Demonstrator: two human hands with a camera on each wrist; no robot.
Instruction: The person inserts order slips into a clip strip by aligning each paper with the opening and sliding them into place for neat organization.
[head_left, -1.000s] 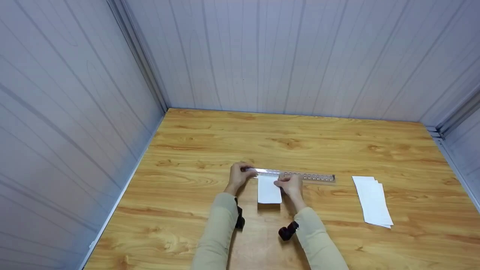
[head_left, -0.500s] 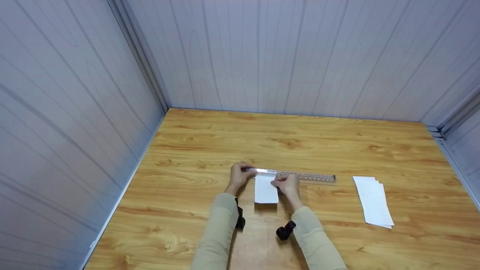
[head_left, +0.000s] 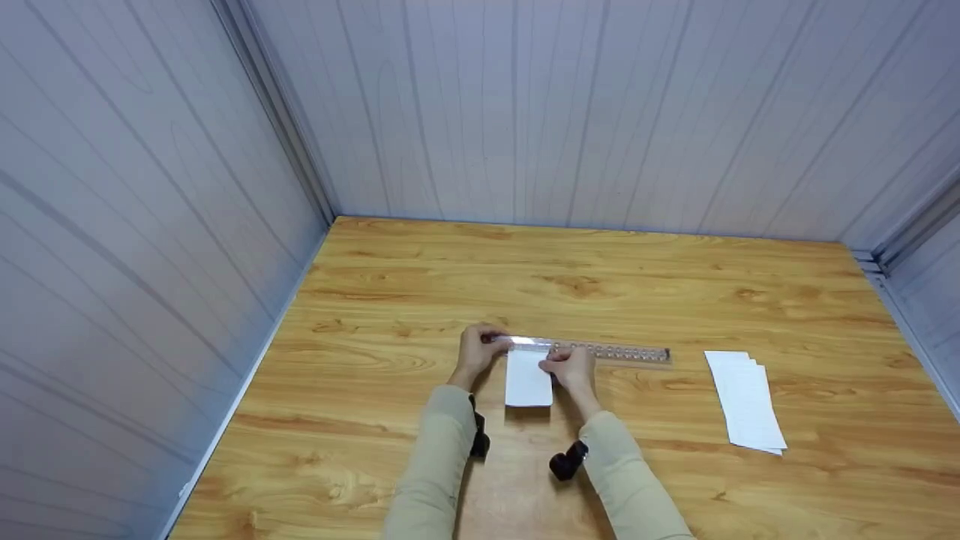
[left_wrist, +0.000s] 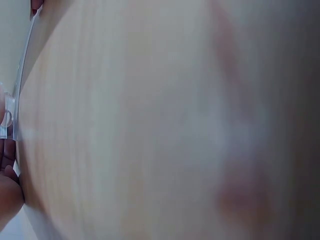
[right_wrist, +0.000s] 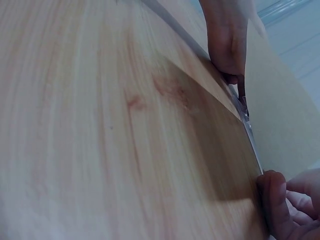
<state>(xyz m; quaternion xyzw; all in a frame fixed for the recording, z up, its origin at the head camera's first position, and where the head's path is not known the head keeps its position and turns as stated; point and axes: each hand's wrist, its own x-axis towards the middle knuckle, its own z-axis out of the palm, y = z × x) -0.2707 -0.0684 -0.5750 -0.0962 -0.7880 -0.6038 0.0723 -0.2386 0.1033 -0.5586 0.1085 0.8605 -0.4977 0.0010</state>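
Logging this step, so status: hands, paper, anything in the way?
Left hand grips clear strip at left end. Right hand pinches white paper, far edge at strip. No obstruction seen; loose sheets off to right.

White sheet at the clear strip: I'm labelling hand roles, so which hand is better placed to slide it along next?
Probably the right hand: it pinches the white sheet by its right edge, while the left hand grips the left end of the clear strip and would likely need to let go.
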